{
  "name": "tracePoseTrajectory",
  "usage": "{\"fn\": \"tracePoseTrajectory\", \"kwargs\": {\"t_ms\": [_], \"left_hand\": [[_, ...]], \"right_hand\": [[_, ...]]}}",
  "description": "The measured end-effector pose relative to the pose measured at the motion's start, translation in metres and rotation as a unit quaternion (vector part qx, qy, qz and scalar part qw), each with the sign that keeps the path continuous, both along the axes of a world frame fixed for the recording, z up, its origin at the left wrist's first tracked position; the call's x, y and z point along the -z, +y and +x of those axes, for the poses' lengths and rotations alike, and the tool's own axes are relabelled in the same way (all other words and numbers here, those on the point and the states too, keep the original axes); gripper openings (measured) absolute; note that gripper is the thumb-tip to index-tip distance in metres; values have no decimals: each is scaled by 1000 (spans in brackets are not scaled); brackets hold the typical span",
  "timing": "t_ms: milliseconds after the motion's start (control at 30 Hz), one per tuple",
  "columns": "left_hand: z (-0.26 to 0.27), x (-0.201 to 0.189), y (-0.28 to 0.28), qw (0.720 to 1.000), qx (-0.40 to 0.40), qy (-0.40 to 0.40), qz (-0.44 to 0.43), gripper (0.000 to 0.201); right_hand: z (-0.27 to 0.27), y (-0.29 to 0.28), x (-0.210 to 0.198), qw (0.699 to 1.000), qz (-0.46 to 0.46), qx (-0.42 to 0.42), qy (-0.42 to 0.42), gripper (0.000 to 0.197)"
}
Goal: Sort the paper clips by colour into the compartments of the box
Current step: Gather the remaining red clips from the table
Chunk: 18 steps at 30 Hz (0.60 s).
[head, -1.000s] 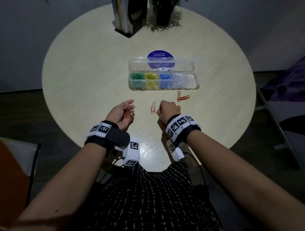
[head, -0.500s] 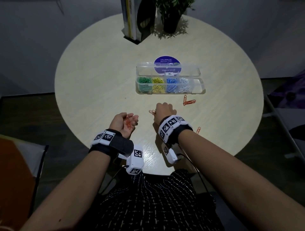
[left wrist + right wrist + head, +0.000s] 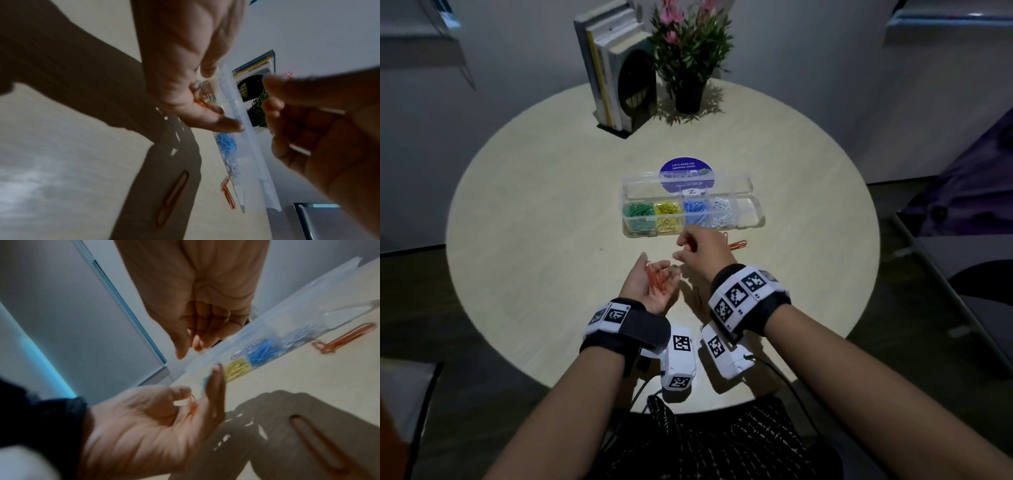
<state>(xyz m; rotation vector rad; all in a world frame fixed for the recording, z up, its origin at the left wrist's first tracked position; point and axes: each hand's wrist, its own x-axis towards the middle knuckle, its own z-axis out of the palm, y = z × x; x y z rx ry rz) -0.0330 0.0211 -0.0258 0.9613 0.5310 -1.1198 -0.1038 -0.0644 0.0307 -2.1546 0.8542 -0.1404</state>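
Observation:
My left hand [image 3: 659, 266] lies palm up near the table's front, its curled fingers cupping several orange paper clips [image 3: 655, 279]. In the right wrist view its thumb and fingers close round the orange paper clips [image 3: 193, 404]. Just above and to the right hovers my right hand [image 3: 677, 249], loosely curled; I see nothing in it. The clear box [image 3: 756, 212] sits behind with green, yellow, blue and white clips in separate compartments and the rightmost one bare. Two loose orange clips [image 3: 736, 245] lie before the box, and another clip [image 3: 172, 198] lies in shadow.
The box lid stands open over a round purple sticker [image 3: 686, 173]. A book stand [image 3: 616, 68] and a potted plant [image 3: 688, 58] are at the table's back. The table's front edge [image 3: 705, 409] runs close under both wrists.
My right hand lifted off the table, where it was at an orange clip, and came over the left hand. The left hand turned further palm up, showing the clips.

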Motion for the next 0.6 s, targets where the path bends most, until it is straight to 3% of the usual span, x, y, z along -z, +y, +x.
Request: {"fn": "tracePoseTrajectory", "kwargs": {"t_ms": [100,233,333,600], "left_hand": [[2,2,-5,999,34,4,3,62],[4,1,-9,997,69,-12,12,42],[3,0,-13,997,71,-14,5,40],[5,5,-22,998,67,-6,23,39]], "right_hand": [[-17,-36,6,998,-32,31,44,12],[-31,-74,20,978,-136,-19,158,19],[-35,-86,28,960,-193,-70,190,32],[-41,-87,51,931,-204,-143,267,30]]}}
